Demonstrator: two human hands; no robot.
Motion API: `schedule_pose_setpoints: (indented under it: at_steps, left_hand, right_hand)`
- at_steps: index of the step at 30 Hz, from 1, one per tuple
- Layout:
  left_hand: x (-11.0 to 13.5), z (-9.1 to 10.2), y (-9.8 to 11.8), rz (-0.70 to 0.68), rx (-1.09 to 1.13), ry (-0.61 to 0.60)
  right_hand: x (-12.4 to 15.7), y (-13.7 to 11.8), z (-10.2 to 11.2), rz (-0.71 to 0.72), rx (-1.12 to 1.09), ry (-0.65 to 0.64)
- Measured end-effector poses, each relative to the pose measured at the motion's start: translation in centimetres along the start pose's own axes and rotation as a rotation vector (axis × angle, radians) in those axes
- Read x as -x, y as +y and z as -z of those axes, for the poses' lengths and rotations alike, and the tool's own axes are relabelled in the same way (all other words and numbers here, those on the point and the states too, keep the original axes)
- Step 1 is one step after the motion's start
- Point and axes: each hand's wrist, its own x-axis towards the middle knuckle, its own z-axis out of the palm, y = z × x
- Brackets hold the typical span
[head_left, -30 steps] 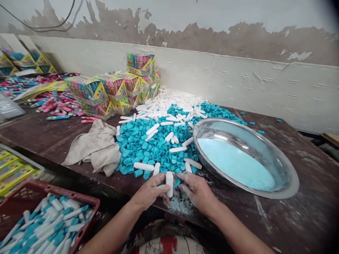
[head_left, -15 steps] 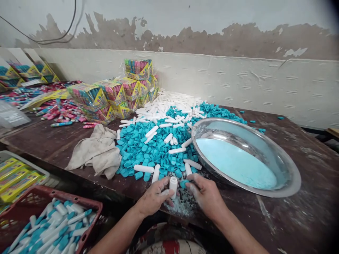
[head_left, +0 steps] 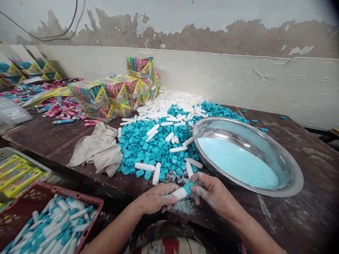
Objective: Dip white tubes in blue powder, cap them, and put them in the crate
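Between my hands, over the front edge of the table, a white plastic tube [head_left: 179, 193] lies tilted with a blue cap [head_left: 188, 188] on its right end. My left hand [head_left: 156, 198] is closed around the tube's left end. The fingers of my right hand [head_left: 208, 192] pinch the cap. Just beyond them spreads a heap of loose blue caps [head_left: 143, 146], with several white tubes [head_left: 178, 149] scattered on top. Pale blue powder [head_left: 185, 207] is spilled on the tabletop under my hands.
A steel basin [head_left: 290, 187] with light blue powder stands at right. A grey cloth [head_left: 96, 150] lies left of the caps. At lower left, a red crate [head_left: 92, 204] holds capped tubes. Packed display boxes [head_left: 113, 90] are stacked behind, near many coloured tubes [head_left: 63, 107].
The tube has gone from upright and uncapped to tilted right, with the blue cap now on its mouth. My right hand has brought the cap to the tube.
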Motion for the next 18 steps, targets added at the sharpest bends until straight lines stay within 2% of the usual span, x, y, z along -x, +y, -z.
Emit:
schedule_pose_setpoints:
  at_steps: [4,6,8,11,14,18]
  left_hand:
    - [-0.3,-0.2,0.3,0.002,-0.058,0.021]
    - [-0.6,-0.6,0.7,-0.031,-0.288,0.095]
    - [-0.9,-1.2,1.0,-0.036,-0.613,0.193]
    - [-1.6,-2.2,1.1,0.046,-1.030,0.276]
    - [-2.5,-2.8,0.8,0.123,-1.268,0.273]
    - [-3.2,-3.2,0.7,0.184,-1.338,0.273]
  right_hand:
    - [-0.1,0.5,0.4,-0.029,-0.154,-0.090]
    - [-0.2,0.8,0.5,-0.047,-0.208,-0.139]
    - [-0.4,1.1,0.5,-0.067,-0.229,-0.181]
    - [-0.5,1.6,0.6,-0.093,-0.235,-0.222]
    - [-0.6,1.9,0.5,-0.164,-0.241,-0.225]
    - [-1.0,2.3,-0.5,-0.226,-0.262,-0.124]
